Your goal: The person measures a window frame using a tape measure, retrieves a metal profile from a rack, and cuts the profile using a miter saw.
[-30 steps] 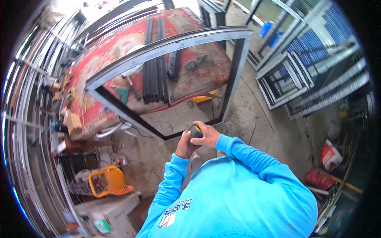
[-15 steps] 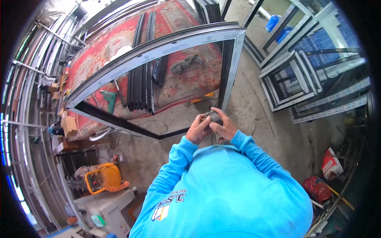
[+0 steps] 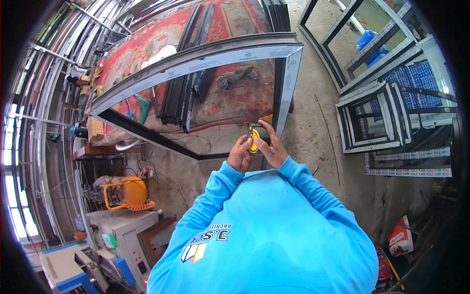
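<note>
Both hands hold a small yellow and dark tape measure [image 3: 254, 140] in front of my chest. My left hand [image 3: 237, 154] has its fingers closed on its left side; my right hand [image 3: 272, 144] grips it from the right. Just beyond them stands a large dark window frame [image 3: 196, 62] with pale film on its edge, tilted, its lower corner below the red patterned rug. Through it show several dark profiles [image 3: 176, 100], a grey glove or rag [image 3: 235, 76] and a green tool [image 3: 143, 108] on the rug-covered table [image 3: 235, 105].
Metal profiles [image 3: 36, 112] line the left side. A yellow compressor [image 3: 132, 193] and a grey machine [image 3: 115, 228] stand at lower left. At right lean stacked frames [image 3: 372, 142] and glazed panels [image 3: 362, 68]. A red and white bag [image 3: 400, 235] lies lower right, on the concrete floor [image 3: 318, 157].
The tape measure has been turned in my hands, showing more yellow, and my hands have risen in the picture. The view has shifted, bringing more of the machines at lower left into sight.
</note>
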`<state>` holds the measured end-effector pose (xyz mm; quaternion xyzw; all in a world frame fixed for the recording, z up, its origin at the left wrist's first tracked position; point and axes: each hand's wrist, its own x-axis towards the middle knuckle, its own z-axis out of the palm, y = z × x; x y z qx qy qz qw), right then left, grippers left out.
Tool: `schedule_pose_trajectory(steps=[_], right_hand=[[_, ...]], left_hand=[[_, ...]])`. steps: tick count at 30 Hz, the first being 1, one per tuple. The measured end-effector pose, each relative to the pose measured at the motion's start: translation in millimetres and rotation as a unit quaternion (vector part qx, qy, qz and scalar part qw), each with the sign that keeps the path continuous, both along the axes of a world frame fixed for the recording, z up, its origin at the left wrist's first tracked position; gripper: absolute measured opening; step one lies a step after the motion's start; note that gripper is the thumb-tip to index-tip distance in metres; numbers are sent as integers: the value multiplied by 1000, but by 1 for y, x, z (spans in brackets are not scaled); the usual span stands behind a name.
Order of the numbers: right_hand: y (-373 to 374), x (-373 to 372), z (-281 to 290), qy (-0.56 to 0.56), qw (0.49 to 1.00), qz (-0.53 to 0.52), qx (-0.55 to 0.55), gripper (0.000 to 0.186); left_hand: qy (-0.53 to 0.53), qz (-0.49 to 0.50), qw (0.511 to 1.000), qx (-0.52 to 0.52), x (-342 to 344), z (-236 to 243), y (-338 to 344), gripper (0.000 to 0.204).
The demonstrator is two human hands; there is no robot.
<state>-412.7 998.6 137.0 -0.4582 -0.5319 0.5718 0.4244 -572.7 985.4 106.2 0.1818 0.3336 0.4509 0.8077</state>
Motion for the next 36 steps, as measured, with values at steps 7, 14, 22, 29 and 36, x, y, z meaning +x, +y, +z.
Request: schedule_pose_trajectory(steps=[7, 14, 22, 29, 36], right_hand=[[-7, 9, 44, -379, 838, 120, 374, 86], [5, 5, 39, -442, 832, 153, 297, 79], [18, 91, 44, -495, 823, 189, 203, 76], [23, 196, 56, -524, 815, 121, 217, 66], [27, 214, 79, -542, 804, 89, 229, 47]], left_hand=[[249, -46, 964, 79, -11, 6, 21, 37], [197, -152, 968, 45, -20, 17, 30, 35], [216, 21, 974, 69, -89, 45, 58, 23], [573, 368, 641, 354, -261, 60, 82, 10], [153, 536, 829, 38, -293, 66, 67, 15]])
